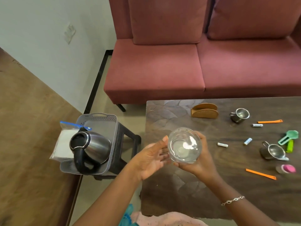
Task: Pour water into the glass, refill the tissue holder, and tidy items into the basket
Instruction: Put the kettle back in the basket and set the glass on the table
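Since kettle (96, 147) sits left in basket (97, 118), right hand (200, 167) grips glass (184, 145) at table's left edge, probably for pouring, left hand (151, 158) open beside it.

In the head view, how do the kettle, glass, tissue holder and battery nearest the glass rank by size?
1. Kettle
2. Glass, though held nearer the camera, so its lead over the tissue holder is unsure
3. Tissue holder
4. Battery

Desk (162, 191) near-left and back-left bare, free passage. Glass (184, 145) in right hand (199, 162), left hand (151, 158) beside it, block desk's left edge. Right half cluttered: tissue holder (204, 111), 2 cups (240, 115), batteries (222, 145), narrow gaps. Kettle (91, 149) fills most of basket (99, 119); tissue bag (62, 144) at its left rim. Floor (132, 119) gap between stool (128, 144) and desk open.
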Demonstrator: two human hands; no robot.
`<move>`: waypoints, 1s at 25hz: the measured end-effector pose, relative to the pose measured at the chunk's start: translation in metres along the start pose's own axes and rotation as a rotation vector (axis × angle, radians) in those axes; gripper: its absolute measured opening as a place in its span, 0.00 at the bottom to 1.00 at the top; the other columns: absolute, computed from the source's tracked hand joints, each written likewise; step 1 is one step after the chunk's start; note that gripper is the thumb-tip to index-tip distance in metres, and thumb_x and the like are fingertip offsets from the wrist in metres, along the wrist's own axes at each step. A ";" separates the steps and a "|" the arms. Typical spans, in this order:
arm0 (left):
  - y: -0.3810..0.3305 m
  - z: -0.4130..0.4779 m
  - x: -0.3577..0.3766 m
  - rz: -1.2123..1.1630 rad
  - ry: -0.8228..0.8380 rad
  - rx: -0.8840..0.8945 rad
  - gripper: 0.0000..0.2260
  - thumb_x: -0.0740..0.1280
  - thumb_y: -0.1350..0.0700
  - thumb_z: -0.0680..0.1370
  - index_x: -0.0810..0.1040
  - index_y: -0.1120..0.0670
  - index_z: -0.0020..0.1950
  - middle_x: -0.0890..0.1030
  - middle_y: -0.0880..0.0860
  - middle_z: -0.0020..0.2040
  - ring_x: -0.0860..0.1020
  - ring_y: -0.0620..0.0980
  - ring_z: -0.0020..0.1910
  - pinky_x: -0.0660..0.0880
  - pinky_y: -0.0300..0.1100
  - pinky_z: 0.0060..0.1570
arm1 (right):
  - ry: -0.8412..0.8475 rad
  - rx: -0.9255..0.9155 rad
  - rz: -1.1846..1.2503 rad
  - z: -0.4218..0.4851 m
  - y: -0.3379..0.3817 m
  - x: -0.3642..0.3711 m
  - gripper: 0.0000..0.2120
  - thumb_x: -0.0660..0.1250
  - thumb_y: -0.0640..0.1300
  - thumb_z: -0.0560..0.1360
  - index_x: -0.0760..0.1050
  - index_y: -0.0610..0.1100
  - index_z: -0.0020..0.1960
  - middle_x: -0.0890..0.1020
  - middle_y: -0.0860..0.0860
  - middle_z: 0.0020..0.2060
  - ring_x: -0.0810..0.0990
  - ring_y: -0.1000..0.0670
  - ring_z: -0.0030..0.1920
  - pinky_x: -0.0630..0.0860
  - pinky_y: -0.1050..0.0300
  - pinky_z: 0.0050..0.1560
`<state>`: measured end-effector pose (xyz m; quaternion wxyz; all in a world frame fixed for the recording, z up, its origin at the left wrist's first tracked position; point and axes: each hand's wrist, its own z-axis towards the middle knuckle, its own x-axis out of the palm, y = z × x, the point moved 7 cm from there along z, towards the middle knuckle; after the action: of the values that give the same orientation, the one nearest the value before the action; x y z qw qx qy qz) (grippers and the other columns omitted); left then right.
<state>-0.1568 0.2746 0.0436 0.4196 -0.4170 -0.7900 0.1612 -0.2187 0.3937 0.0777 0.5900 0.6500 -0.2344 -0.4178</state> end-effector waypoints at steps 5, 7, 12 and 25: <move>0.012 0.011 0.029 0.064 0.000 -0.031 0.21 0.78 0.50 0.62 0.82 0.58 0.51 0.81 0.59 0.54 0.79 0.53 0.51 0.76 0.46 0.54 | 0.000 0.039 0.017 -0.012 -0.016 -0.029 0.42 0.76 0.54 0.53 0.59 0.50 0.61 0.72 0.74 0.54 0.74 0.67 0.55 0.71 0.74 0.52; 0.016 0.015 0.038 0.095 -0.024 -0.032 0.19 0.72 0.52 0.67 0.79 0.59 0.54 0.80 0.60 0.55 0.78 0.53 0.52 0.76 0.46 0.55 | 0.000 0.056 0.032 -0.015 -0.018 -0.038 0.45 0.78 0.58 0.51 0.59 0.51 0.61 0.73 0.71 0.54 0.75 0.65 0.55 0.72 0.72 0.53; 0.028 0.027 0.058 0.098 -0.050 -0.030 0.27 0.77 0.52 0.59 0.78 0.60 0.54 0.81 0.60 0.54 0.79 0.55 0.53 0.77 0.47 0.54 | 0.043 0.067 0.037 -0.021 -0.023 -0.064 0.48 0.75 0.64 0.55 0.57 0.44 0.65 0.73 0.61 0.58 0.73 0.64 0.59 0.69 0.74 0.55; 0.062 0.097 0.083 0.139 -0.071 -0.078 0.20 0.73 0.54 0.67 0.77 0.60 0.55 0.79 0.60 0.55 0.76 0.55 0.54 0.67 0.53 0.66 | 0.196 -0.042 -0.435 -0.005 -0.056 -0.124 0.48 0.76 0.50 0.60 0.54 0.46 0.73 0.63 0.54 0.64 0.63 0.59 0.64 0.61 0.72 0.62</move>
<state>-0.2266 0.3870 -0.0081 0.3625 -0.4808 -0.7792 0.1739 -0.2923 0.5059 0.0568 0.5193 0.7102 -0.0218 -0.4748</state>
